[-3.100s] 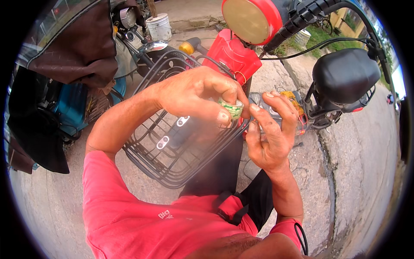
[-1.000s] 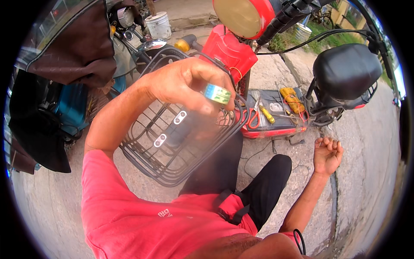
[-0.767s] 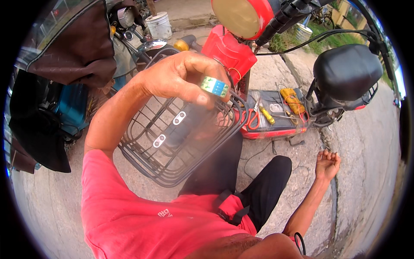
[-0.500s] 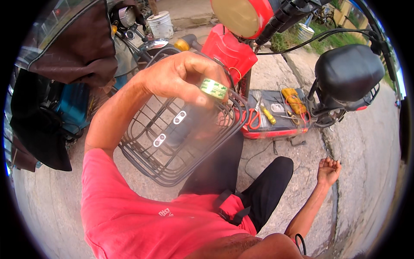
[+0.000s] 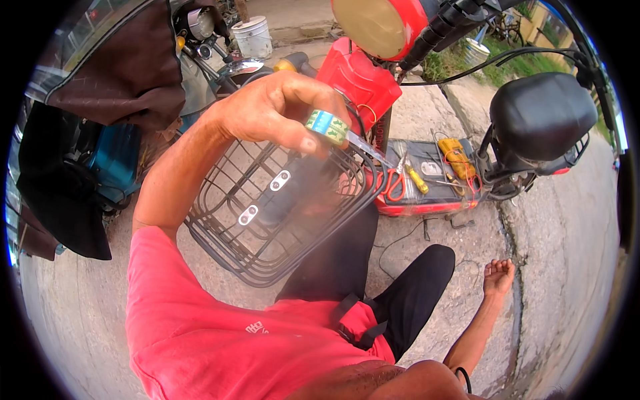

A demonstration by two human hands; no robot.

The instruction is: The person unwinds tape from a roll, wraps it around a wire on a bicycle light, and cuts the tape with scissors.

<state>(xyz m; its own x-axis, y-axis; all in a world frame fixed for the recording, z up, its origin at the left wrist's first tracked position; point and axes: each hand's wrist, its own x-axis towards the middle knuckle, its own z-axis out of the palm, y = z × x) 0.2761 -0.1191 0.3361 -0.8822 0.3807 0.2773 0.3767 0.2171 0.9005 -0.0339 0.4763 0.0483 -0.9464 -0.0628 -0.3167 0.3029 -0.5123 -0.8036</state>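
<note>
My left hand (image 5: 283, 117) grips a roll of tape (image 5: 327, 127) with a green, yellow and blue pattern, thumb and fingers closed round it. A shiny pale strip (image 5: 367, 148) runs from the roll down to the right, and its far end is lost over the tools. Directly below this hand is a black wire basket (image 5: 233, 193) with two small metal plates. Off to the right, over the concrete, my right hand (image 5: 499, 277) is palm up with its fingers curled together. Whatever its fingers hold, if anything, cannot be made out.
A red electric bike's footboard (image 5: 407, 209) carries orange-handled scissors (image 5: 395, 187), a yellow screwdriver (image 5: 418, 180) and a yellow multimeter (image 5: 455, 157). Its black seat (image 5: 543, 103) is at the right. A covered vehicle (image 5: 120, 80) stands left, and a white bucket (image 5: 253, 37) behind.
The tape roll has turned in my left hand, and the pale strip now shows beside it. My right hand has moved slightly left and down.
</note>
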